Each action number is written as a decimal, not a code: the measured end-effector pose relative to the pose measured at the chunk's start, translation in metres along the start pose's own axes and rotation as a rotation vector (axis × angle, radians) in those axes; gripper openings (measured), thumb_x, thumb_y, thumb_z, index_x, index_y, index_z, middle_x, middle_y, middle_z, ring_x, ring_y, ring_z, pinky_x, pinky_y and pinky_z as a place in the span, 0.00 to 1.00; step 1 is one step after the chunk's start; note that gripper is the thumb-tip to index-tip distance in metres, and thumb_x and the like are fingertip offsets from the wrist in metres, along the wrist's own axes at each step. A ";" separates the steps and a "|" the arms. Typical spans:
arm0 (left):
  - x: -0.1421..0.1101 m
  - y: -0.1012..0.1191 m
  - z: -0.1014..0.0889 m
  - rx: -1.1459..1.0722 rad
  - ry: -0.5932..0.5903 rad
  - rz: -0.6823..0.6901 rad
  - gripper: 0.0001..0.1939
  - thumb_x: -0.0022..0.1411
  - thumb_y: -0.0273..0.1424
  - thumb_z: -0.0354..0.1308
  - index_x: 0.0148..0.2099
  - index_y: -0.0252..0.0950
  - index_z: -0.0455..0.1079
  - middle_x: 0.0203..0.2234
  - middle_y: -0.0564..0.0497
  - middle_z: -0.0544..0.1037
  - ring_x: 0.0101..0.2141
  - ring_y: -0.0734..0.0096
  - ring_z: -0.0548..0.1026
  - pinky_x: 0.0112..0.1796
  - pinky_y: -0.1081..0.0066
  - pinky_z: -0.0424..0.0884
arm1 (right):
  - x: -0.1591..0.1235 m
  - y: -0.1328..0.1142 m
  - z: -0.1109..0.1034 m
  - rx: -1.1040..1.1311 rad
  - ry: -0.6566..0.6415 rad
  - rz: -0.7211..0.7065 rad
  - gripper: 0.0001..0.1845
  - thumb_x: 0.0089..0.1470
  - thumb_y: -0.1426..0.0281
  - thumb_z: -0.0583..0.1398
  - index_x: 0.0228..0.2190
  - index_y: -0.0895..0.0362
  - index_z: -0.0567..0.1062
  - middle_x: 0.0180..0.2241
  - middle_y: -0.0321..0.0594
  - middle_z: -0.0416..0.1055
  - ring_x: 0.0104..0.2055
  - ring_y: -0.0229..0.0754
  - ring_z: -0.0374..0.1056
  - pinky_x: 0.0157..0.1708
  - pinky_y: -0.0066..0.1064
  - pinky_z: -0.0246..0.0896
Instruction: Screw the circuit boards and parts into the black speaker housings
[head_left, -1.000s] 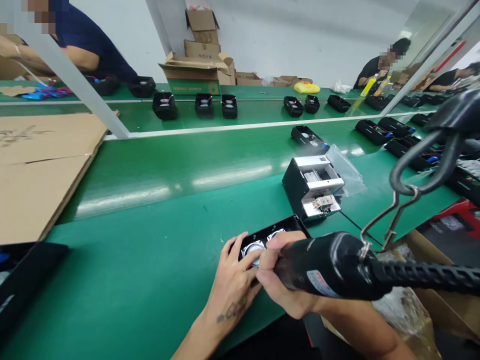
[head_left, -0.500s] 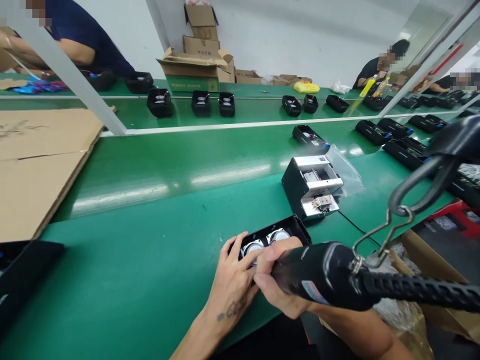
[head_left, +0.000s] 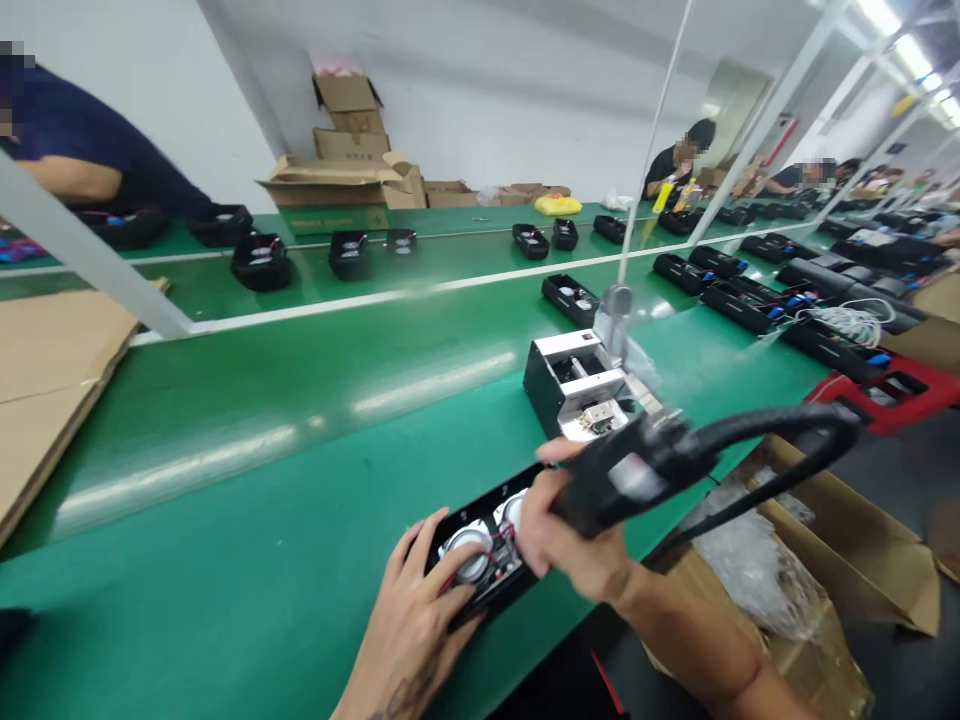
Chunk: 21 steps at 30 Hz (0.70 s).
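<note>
My left hand (head_left: 420,595) grips the near left end of a long black speaker housing (head_left: 517,588), fingers over its rim and thumb side near a round silver speaker (head_left: 471,552). A second speaker in the housing is partly covered by my right hand (head_left: 559,525). Red and black wires and small parts show inside. My right hand is wrapped round a black electric screwdriver (head_left: 619,480), held tilted above the housing's right end. Its bit is hidden, and the body is blurred. Just beyond stands a black-and-silver screw feeder (head_left: 547,385).
More black housings (head_left: 570,298) stand along the green bench, several at the right. Flattened cardboard (head_left: 60,370) lies left. An open carton (head_left: 847,540) with plastic bags and a red stool (head_left: 892,395) are at lower right. Co-workers sit across the bench; a white post (head_left: 142,270) rises left.
My view has turned right. My right hand has raised and tilted the screwdriver, shifting toward the screw feeder and uncovering more of the housing. My left hand stays on the housing.
</note>
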<state>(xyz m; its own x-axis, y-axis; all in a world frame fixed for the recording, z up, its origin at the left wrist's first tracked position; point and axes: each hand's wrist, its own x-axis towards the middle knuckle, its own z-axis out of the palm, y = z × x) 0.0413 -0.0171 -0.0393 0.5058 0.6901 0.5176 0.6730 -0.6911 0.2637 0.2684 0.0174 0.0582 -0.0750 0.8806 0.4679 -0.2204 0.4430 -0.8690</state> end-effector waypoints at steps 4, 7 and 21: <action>-0.019 -0.008 -0.009 -0.076 0.081 0.015 0.12 0.73 0.40 0.61 0.35 0.45 0.78 0.58 0.55 0.84 0.75 0.53 0.60 0.76 0.54 0.50 | 0.043 -0.002 -0.063 -0.154 0.535 -0.203 0.24 0.64 0.66 0.69 0.57 0.50 0.67 0.21 0.21 0.70 0.18 0.36 0.65 0.24 0.31 0.66; -0.019 -0.005 -0.021 -0.023 0.127 0.034 0.13 0.76 0.38 0.58 0.38 0.43 0.78 0.58 0.48 0.83 0.77 0.48 0.58 0.75 0.48 0.51 | 0.069 0.006 -0.102 -0.347 0.646 -0.247 0.20 0.59 0.66 0.71 0.49 0.52 0.70 0.19 0.20 0.69 0.17 0.36 0.65 0.25 0.32 0.67; 0.037 0.024 -0.016 0.160 -0.047 0.132 0.12 0.75 0.44 0.60 0.47 0.41 0.77 0.39 0.54 0.86 0.57 0.51 0.79 0.75 0.52 0.48 | 0.039 -0.003 -0.085 -0.013 0.255 0.075 0.19 0.60 0.65 0.72 0.48 0.51 0.72 0.19 0.20 0.65 0.14 0.33 0.58 0.17 0.28 0.59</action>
<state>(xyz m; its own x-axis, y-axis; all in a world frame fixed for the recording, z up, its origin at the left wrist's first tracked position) 0.0675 -0.0114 -0.0005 0.6171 0.6077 0.4999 0.6745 -0.7357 0.0617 0.3491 0.0649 0.0655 0.1570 0.9242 0.3482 -0.2109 0.3758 -0.9024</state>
